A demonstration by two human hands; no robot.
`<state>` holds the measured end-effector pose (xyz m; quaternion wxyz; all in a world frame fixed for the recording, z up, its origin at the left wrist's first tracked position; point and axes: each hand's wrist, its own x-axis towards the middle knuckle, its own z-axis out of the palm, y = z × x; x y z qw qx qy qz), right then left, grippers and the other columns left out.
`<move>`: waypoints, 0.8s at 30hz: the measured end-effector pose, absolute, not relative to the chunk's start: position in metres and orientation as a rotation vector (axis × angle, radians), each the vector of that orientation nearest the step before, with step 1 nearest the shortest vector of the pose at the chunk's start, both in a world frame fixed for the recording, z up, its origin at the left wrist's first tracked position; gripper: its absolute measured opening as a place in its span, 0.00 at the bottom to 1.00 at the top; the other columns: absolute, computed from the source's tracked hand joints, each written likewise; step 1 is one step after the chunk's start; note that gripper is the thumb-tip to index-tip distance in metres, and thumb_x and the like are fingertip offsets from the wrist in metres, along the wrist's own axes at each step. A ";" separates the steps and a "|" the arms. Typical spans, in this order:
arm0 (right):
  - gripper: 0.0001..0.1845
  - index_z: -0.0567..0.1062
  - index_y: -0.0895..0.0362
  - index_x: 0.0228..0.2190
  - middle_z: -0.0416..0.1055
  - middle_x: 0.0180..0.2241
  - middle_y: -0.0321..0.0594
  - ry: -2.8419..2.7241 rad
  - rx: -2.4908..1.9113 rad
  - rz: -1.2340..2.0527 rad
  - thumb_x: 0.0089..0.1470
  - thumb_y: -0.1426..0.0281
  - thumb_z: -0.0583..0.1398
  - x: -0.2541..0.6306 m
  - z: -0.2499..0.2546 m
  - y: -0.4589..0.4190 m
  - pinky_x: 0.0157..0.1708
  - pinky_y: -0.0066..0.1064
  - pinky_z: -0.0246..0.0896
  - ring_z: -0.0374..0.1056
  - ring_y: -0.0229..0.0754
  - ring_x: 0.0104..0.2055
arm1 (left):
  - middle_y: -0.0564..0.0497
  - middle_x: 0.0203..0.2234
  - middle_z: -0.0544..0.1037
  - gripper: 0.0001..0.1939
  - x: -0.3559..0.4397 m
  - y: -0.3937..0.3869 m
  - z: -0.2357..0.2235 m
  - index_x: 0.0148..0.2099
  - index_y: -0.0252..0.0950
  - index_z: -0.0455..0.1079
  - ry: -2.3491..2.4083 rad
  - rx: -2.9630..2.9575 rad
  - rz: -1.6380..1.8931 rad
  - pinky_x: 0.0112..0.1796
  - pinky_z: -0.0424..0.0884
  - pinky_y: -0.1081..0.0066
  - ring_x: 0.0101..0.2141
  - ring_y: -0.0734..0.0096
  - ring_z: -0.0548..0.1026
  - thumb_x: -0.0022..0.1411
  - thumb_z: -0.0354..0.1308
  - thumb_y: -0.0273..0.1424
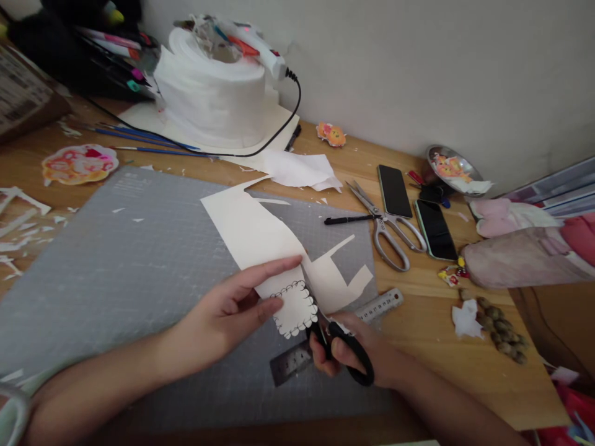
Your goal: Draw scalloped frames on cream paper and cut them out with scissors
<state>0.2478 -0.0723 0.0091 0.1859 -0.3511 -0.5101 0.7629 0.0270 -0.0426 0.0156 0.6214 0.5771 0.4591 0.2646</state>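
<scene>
My left hand (232,310) pinches a sheet of white paper (251,229) between thumb and fingers. At the sheet's near end is a drawn square with a scalloped black outline (294,310), its right and lower edges cut into scallops. My right hand (348,347) has its fingers through the black handles of a pair of scissors (356,353). The scissor blades lie against the paper at the right side of the scalloped outline, partly hidden by it. Below them a steel ruler (290,365) rests on the grey cutting mat (153,248), partly covered by my right hand.
Beyond the mat lie metal scissors (393,238), a black pen (348,220) and two phones (395,191). A large white roll (209,93) with a corded glue gun (264,52) stands at the back. Paper scraps (337,279) and a painted cutout (81,164) lie around. A metal bowl (453,162) sits back right.
</scene>
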 end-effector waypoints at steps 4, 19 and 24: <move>0.33 0.60 0.57 0.20 0.56 0.19 0.32 -1.399 -0.995 2.181 0.49 0.40 0.54 0.247 0.009 -0.072 0.19 0.25 0.46 0.51 0.30 0.20 | 0.55 0.57 0.69 0.25 0.026 -0.041 0.016 0.61 0.46 0.63 1.029 1.283 0.647 0.35 0.68 0.79 0.38 0.73 0.72 0.62 0.55 0.34; 0.34 0.61 0.58 0.18 0.58 0.18 0.35 -1.505 -1.067 2.167 0.49 0.39 0.53 0.251 0.016 -0.070 0.19 0.25 0.48 0.53 0.31 0.20 | 0.55 0.57 0.70 0.22 0.024 -0.037 0.015 0.57 0.47 0.68 0.970 1.397 0.675 0.44 0.71 0.71 0.50 0.60 0.72 0.61 0.57 0.33; 0.37 0.63 0.58 0.18 0.58 0.17 0.33 -1.519 -1.133 2.203 0.42 0.35 0.54 0.248 0.019 -0.067 0.18 0.25 0.49 0.54 0.31 0.19 | 0.57 0.58 0.69 0.22 0.021 -0.036 0.014 0.57 0.51 0.67 0.929 1.404 0.648 0.44 0.71 0.73 0.52 0.62 0.71 0.61 0.56 0.31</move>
